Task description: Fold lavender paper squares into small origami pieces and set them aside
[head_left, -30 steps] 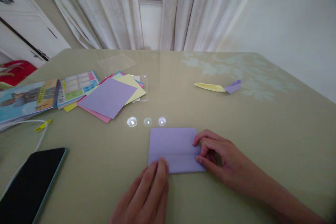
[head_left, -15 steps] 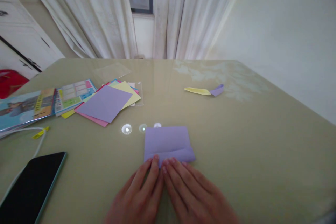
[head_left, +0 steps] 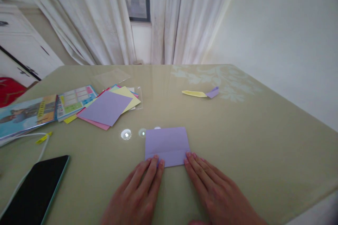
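A lilac paper square lies on the olive tabletop, its near edge folded up into a narrow flap. My left hand rests flat with fingers stretched, its tips pressing the flap's near left corner. My right hand also lies flat, fingertips on the flap's near right corner. Neither hand grips anything.
A fan of coloured paper sheets with a lilac one on top lies at the left, beside printed booklets. A dark phone and a white cable sit near left. A folded yellow and lilac piece lies farther back.
My right hand moved from the paper's right edge to the near edge beside the left hand. Both hands have since slid apart along the folded flap toward its corners.
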`<state>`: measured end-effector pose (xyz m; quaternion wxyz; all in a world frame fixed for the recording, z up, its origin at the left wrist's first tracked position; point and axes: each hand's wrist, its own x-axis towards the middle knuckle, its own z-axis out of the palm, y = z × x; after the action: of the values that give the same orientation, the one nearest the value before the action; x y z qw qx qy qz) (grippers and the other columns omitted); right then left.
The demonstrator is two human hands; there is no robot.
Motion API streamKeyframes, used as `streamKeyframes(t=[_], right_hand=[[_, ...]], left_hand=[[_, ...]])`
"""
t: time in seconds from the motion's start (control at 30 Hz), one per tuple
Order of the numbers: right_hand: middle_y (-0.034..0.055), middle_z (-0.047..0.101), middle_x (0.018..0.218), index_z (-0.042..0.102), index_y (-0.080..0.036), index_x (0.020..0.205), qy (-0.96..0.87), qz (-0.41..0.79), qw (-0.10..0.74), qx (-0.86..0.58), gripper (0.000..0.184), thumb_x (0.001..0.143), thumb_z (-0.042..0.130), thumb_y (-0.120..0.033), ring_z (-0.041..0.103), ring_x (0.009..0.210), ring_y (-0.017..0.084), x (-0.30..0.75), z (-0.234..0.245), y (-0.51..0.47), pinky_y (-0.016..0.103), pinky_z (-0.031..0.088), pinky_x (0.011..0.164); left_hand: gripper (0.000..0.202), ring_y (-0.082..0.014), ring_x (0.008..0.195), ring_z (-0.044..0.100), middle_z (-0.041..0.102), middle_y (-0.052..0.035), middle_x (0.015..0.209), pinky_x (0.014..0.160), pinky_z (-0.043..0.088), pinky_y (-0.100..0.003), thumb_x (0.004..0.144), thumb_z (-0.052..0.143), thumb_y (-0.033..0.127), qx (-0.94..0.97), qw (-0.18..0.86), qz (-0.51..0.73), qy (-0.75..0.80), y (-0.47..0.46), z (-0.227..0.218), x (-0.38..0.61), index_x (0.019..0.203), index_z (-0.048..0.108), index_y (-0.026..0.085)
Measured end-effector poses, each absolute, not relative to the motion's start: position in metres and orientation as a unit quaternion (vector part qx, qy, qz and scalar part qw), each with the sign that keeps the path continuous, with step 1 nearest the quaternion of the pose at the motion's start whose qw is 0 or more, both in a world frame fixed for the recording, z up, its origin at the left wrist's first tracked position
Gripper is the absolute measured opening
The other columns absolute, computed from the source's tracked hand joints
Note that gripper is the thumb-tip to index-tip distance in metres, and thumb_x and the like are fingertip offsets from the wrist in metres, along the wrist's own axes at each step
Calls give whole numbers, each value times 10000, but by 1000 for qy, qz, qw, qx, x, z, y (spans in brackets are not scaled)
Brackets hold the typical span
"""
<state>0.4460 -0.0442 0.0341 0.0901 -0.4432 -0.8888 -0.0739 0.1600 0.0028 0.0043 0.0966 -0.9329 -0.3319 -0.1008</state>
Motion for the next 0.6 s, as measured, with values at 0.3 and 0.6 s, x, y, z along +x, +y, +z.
streamKeyframes(t=[0.3, 0.6], right_hand=[[299, 554, 1553, 260, 46, 1677, -889, -102, 103, -434, 1253, 903, 451, -920, 595, 1419, 405, 450, 27, -47, 482, 559, 1080], [237, 647, 1493, 630, -16, 1456, -873, -122, 129, -455, 990, 950, 487, -855, 656, 1349, 352, 442, 30, -44, 456, 528, 1081]], left_hand=[[645, -357, 1398, 581, 680, -171, 1454, 1158, 445, -520, 889, 491, 140, -897, 151, -128, -395, -8, 23, 121, 1532, 537, 150], [558, -245, 1434, 562, 624, -63, 1572, 1148, 416, -402, 985, 524, 291, -904, 125, -168, -373, -7, 17, 212, 1523, 575, 149]])
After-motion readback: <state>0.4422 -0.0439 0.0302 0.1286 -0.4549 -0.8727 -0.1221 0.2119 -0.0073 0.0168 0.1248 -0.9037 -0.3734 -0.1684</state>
